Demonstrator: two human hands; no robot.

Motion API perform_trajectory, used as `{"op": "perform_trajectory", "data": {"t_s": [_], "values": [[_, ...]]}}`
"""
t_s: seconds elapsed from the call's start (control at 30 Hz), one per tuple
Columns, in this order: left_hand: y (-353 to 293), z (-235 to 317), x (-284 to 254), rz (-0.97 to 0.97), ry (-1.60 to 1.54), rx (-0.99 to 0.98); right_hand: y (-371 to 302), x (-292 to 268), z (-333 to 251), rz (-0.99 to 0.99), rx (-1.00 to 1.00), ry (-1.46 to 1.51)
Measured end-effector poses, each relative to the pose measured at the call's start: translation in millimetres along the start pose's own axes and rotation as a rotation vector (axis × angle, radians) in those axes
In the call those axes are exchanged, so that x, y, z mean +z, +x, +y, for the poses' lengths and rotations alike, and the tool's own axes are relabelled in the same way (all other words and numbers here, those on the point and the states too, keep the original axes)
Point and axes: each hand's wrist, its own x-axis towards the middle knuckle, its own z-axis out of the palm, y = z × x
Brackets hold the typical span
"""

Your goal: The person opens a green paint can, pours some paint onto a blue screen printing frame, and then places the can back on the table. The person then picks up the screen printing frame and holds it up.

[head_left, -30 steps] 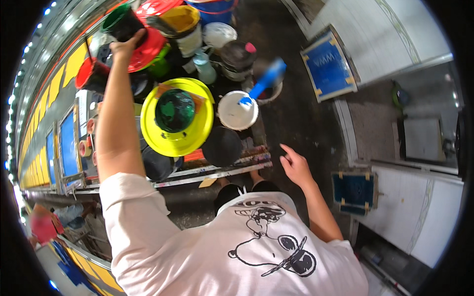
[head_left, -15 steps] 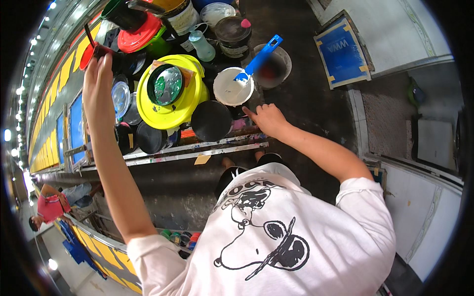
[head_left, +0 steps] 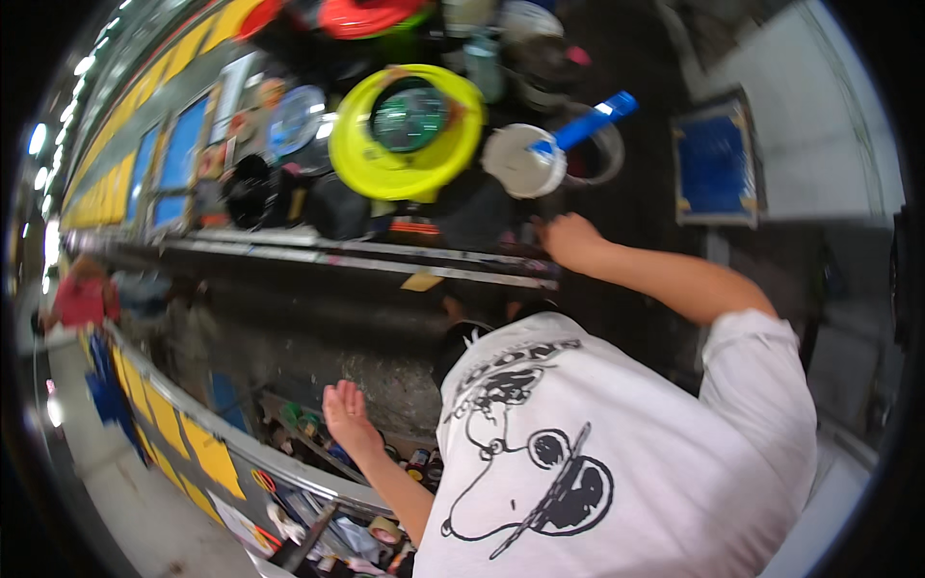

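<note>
My left hand (head_left: 351, 420) is raised over the aisle in front of my shirt, its fingers stretched out and nothing in it. My right hand (head_left: 574, 241) is at the near right corner of the paint-stained bench. Motion blur hides how its fingers are bent and whether they grip the edge. Just beyond it stands a white tub (head_left: 511, 173) with a blue-handled scraper (head_left: 595, 119) leaning in it. Left of the tub, a yellow lid (head_left: 352, 159) carries a dark container (head_left: 409, 114) with green paint in it.
A pale bottle (head_left: 484, 65) and a red lid (head_left: 371, 13) are at the far side. A blue framed screen (head_left: 715, 164) leans at the right. Metal rails (head_left: 385, 260) run along the bench front. A person in red (head_left: 85, 294) is at the far left.
My left hand has left the red container at the upper left and come down near my body, fingers now stretched. The view has swung left; my right hand stays by the bench corner.
</note>
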Motion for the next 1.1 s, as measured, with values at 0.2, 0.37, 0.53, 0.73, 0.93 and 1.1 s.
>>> {"op": "perform_trajectory", "data": {"t_s": [0.2, 0.37, 0.53, 0.73, 0.93, 1.1], "values": [[5.4, -42.5, -18.9, 0.09, -0.141, -0.156, 0.0, 41.6, 47.0, 0.253, 0.001, 0.811], [22.8, -31.8, -3.5, 0.026, -0.087, -0.148, -19.9, 29.8, 30.2, 0.043, 0.263, 1.048], [64.0, -5.9, 16.2, -0.051, -0.02, -0.141, -34.9, -20.6, 3.5, 0.129, 0.325, 0.695], [155.7, 9.2, 21.3, -0.151, -0.029, -0.19, -70.8, -41.0, -50.9, 0.443, 0.458, 0.913], [254.6, 23.1, 2.9, -0.282, -0.08, -0.152, -0.6, -97.0, -206.5, 0.453, 0.342, 1.317], [334.7, 23.4, -76.5, -0.245, -0.104, -0.203, 176.1, -187.4, -356.7, 0.487, -0.099, 1.285]]}}
